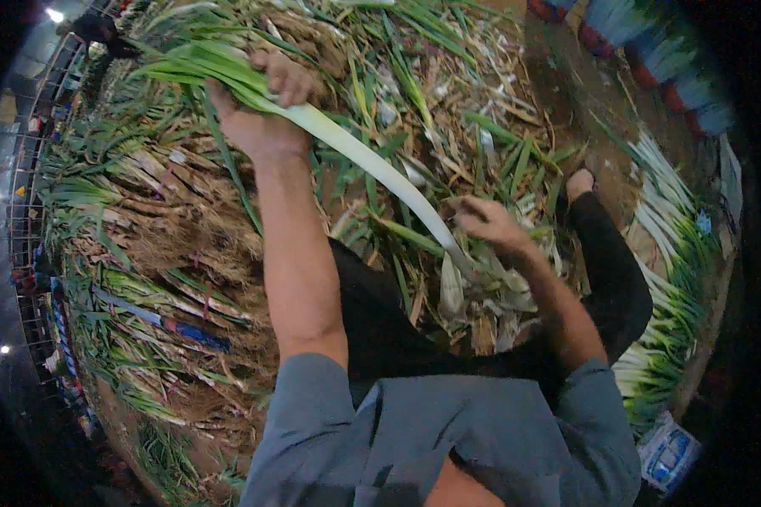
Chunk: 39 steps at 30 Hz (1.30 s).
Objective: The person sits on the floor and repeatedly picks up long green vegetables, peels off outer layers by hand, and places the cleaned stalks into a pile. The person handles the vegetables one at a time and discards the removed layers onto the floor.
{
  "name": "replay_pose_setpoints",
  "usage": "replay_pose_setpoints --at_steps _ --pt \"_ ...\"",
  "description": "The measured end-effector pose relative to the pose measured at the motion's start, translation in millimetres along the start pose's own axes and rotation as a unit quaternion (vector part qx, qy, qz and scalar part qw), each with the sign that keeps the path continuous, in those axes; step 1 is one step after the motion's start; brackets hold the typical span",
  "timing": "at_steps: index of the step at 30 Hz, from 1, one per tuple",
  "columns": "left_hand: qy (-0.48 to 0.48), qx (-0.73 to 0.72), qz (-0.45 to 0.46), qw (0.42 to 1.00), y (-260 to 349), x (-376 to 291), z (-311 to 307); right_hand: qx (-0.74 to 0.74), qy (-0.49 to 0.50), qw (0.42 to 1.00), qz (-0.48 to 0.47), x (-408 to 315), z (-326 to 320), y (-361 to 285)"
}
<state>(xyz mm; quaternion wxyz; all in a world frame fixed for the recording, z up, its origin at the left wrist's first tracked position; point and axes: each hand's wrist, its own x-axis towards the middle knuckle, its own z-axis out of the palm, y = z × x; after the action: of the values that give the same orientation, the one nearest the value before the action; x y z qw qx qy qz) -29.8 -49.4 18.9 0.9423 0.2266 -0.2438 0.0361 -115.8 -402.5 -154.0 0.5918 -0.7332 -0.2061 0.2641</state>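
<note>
A long green onion [368,158] slants across the middle, its green leaves up and left, its pale root end low at the right. My left hand [269,104] is closed round it where white meets green. My right hand [485,222] is beside the lower white shaft, fingers curled and a little blurred; whether it touches the shaft I cannot tell. Under the root end lie peeled pale outer leaves [453,285] between my legs.
Bundles of untrimmed green onions with soil-covered roots [196,228] are piled at the left. Cleaned white-stemmed onions [659,234] lie in a row at the right. Leaf scraps [418,95] litter the ground ahead. A printed plastic package [669,453] is at the lower right.
</note>
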Motion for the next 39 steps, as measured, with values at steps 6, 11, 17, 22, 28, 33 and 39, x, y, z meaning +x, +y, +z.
replay_pose_setpoints --at_steps 6,11,17,22,28,33,39 --pt "0.179 0.192 -0.023 0.965 -35.0 2.1 32.3 0.184 0.111 0.976 0.03 29.1 56.1 -78.2" --pt "0.188 0.33 -0.061 0.923 -49.8 1.2 27.9 0.132 0.223 0.965 -0.032 30.3 44.5 -78.2" --pt "0.159 0.22 -0.05 0.961 -59.9 -5.1 20.3 0.052 0.34 0.937 -0.061 22.3 40.9 -76.3" --pt "0.262 0.125 -0.052 0.955 -69.8 -1.4 17.4 -0.083 0.358 0.916 -0.16 21.4 30.9 -82.8" --pt "0.309 0.112 0.003 0.944 -59.4 -0.9 0.2 0.02 0.176 0.984 0.009 -10.7 30.3 -60.3" --pt "0.248 -0.016 0.023 0.968 -24.9 -0.4 -22.0 0.062 0.186 0.98 0.043 -59.0 34.7 -22.2" --pt "0.405 0.173 0.116 0.89 -16.8 1.0 -29.0 -0.017 0.291 0.953 0.087 -104.6 35.8 0.5"
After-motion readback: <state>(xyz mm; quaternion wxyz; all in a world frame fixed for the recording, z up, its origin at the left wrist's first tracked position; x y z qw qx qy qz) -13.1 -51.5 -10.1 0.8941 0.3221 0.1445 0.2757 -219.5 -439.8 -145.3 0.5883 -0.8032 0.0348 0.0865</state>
